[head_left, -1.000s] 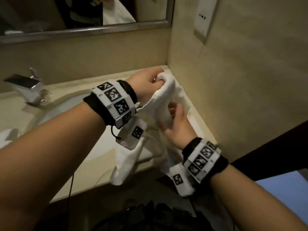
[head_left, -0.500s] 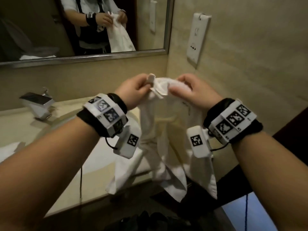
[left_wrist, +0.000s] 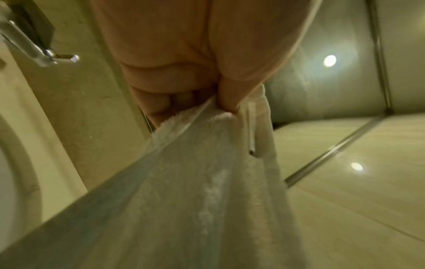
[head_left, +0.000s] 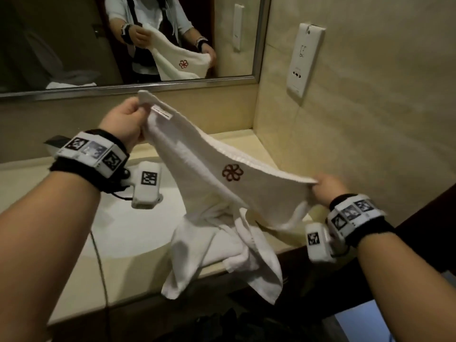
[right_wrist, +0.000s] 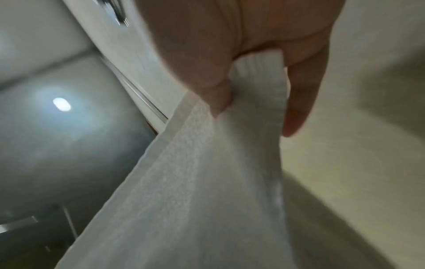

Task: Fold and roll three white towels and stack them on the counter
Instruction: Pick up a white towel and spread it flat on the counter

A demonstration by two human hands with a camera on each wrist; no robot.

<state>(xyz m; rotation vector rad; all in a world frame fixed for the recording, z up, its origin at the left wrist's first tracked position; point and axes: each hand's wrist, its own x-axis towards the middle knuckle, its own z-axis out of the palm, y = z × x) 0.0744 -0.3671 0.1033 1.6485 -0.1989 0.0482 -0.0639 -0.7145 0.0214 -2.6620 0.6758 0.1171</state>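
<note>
The right hand (head_left: 325, 187), nearest and low, pinches one corner of the towel (head_left: 217, 183) between thumb and fingers (right_wrist: 299, 102). The cloth rises from there to the left hand (head_left: 123, 123), higher and farther out, whose fingers (left_wrist: 227, 98) pinch the opposite corner beside a sewn tag. Held this way, the towel hangs in the air over the front of the desk (head_left: 81, 287), its top hem pulled nearly straight, a red flower emblem facing up, the lower part bunched and drooping past the desk edge. Beyond lies the basin (head_left: 128, 225), then the mirror (head_left: 61, 40).

This looks like the opening-out step on one towel, before any fold. Next, I judge, the hands should level, shake the bunched half free, and lay the cloth flat on the desk to fold.
</note>
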